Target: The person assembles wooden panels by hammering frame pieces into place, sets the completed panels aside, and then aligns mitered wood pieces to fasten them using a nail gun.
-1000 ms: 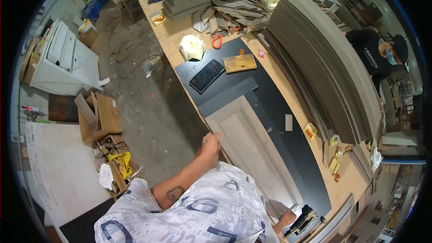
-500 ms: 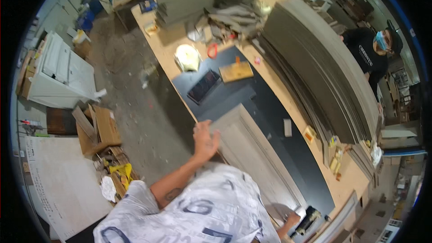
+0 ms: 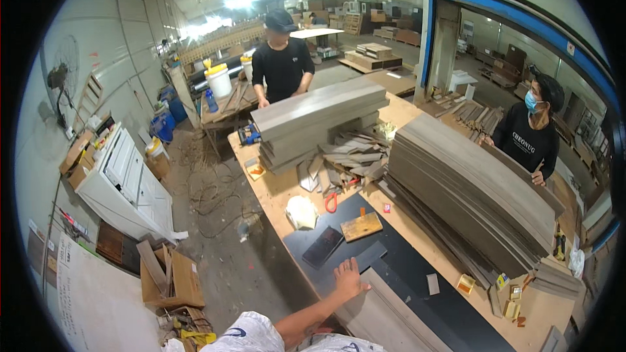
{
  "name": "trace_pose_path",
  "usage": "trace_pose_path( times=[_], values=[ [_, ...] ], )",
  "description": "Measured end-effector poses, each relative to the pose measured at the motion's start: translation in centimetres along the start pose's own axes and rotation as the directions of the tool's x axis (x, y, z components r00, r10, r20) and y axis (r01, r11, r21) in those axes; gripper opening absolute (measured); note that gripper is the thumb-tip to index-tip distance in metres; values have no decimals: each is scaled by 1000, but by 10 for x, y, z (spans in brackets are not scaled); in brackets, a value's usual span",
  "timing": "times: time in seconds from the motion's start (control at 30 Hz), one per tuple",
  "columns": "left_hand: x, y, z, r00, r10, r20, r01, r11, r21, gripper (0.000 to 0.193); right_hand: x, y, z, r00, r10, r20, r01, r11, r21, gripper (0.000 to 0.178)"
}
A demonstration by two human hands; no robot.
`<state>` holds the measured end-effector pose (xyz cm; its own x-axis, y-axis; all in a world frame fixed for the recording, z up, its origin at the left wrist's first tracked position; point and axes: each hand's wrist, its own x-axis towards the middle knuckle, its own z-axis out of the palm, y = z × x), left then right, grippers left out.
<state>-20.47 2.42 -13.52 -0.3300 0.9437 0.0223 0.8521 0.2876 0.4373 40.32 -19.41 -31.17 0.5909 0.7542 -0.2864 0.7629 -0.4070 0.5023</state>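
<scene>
My left hand [image 3: 350, 280] reaches from the lower edge to the far end of a grey-brown framed wood panel [image 3: 391, 319]. Its fingers stretch forward with the thumb apart, and I see nothing held. Just beyond the fingertips lies a small dark flat piece [image 3: 373, 254] on the black work surface [image 3: 424, 267]; whether they touch it I cannot tell. A dark phone-like slab [image 3: 323, 246] and a yellowish wooden block [image 3: 361, 227] lie farther off. My right hand is out of view, and the panel's near end is cut off.
Long boards [image 3: 469, 189] stand stacked along the right of the wooden table [image 3: 274, 202]. Another board stack [image 3: 319, 117] and scrap pieces [image 3: 352, 153] are at the back. A co-worker [image 3: 283, 58] stands behind; another, masked [image 3: 528, 124], stands right. A white cabinet [image 3: 127, 179] leans at left.
The view has tilted up, bringing the far room and a second co-worker into sight. My left hand has shifted from the panel's left edge to its far end. My right hand has left the picture.
</scene>
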Motion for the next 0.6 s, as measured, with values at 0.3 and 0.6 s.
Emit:
trace_pose_path(
  times=[0.3,0.6],
  values=[
    [11,-10,19,998,66,-18,-65,995,77,107,35,59,7,996,17,-87,-15,1000,20,33],
    [9,-7,16,997,-32,74,27,997,66,114,13,42,73,610,-69,-790,11,997,-78,28]
  ],
)
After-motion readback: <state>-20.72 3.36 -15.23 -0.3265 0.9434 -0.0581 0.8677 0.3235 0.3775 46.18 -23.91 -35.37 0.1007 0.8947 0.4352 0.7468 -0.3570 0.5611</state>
